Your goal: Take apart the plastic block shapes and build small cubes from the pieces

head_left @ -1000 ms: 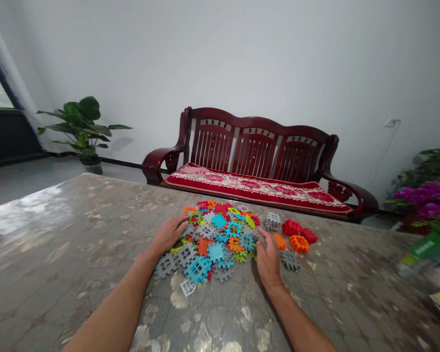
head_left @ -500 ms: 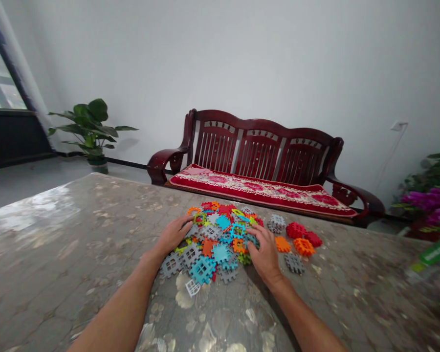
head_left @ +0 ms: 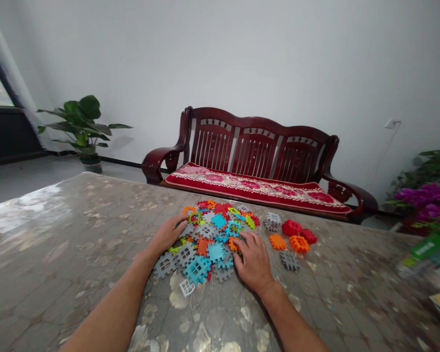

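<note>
A mixed pile of flat plastic interlocking building tiles lies on the table, with a blue solid tile (head_left: 216,252), a blue window-frame tile (head_left: 197,269) and a grey window tile (head_left: 185,255) among those on top. My left hand (head_left: 169,235) rests along the pile's left edge, fingers stretched out and holding nothing. Against the right edge, my right hand (head_left: 254,259) has its fingers loosely curved and apart; its fingertips are by an orange frame tile (head_left: 234,243). A small white window piece (head_left: 187,287) lies in front of the pile.
Right of the pile sit grey tiles (head_left: 273,221), red tiles (head_left: 292,227), orange tiles (head_left: 299,243) and a dark grey stack (head_left: 289,260). Beyond the patterned table (head_left: 95,234) stands a wooden bench (head_left: 256,151). Purple flowers (head_left: 429,198) and a green item (head_left: 430,244) are at far right.
My right hand has come nearer to me and slightly left along the pile's right edge, covering green tiles there. My left hand stays at the left edge. The whole view has shifted slightly.
</note>
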Motion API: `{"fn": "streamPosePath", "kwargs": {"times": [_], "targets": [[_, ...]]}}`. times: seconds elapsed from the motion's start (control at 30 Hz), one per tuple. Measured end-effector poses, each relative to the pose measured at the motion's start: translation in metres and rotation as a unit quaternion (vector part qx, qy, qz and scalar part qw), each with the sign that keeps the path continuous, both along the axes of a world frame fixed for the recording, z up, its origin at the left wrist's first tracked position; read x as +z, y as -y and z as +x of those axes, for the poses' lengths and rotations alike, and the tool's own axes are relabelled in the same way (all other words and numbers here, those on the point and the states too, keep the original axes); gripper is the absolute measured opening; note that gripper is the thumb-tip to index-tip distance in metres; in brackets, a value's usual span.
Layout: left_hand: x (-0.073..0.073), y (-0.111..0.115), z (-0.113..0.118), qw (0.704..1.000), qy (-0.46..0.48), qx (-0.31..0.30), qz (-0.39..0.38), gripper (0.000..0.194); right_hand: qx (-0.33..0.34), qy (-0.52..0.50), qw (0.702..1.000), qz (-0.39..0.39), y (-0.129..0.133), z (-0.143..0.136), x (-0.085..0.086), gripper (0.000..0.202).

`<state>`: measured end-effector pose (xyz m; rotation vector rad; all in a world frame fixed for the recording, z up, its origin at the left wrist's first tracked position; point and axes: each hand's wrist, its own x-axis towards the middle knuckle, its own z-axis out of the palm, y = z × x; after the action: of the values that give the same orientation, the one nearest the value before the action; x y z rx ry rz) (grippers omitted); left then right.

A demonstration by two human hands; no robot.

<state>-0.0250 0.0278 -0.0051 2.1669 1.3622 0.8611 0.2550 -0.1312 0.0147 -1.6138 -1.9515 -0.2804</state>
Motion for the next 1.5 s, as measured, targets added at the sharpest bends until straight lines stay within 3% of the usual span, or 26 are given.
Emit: {"fn": "streamPosePath", "kwargs": {"times": [0.4,0.6,0.8,0.97,1.13,1.5], "targets": [[0.001,0.001,0.000,1.000,0.007,-0.004,0.003,0.054,0.019,-0.007,0.999,0.043,-0.008,0.003,-0.007,0.017],[0.001,0.001,0.000,1.000,0.010,0.002,-0.002,0.052,-0.003,-0.131,0.987,0.096,-0.010,0.009,-0.005,0.025],[-0.001,0.001,0.000,1.000,0.009,-0.006,0.000,0.054,-0.027,-0.265,0.954,0.136,-0.015,0.022,-0.007,0.029],[0.000,0.001,-0.001,1.000,0.013,-0.005,-0.002,0.053,-0.027,-0.235,0.967,0.092,-0.017,0.027,-0.012,0.024],[0.004,0.003,0.000,1.000,0.003,-0.005,-0.007,0.054,-0.078,-0.187,0.978,0.058,-0.015,0.027,-0.014,0.042],[0.001,0.001,0.000,1.000,0.006,-0.002,-0.005,0.054,-0.120,-0.185,0.975,0.023,-0.018,0.028,-0.017,0.049]]}}
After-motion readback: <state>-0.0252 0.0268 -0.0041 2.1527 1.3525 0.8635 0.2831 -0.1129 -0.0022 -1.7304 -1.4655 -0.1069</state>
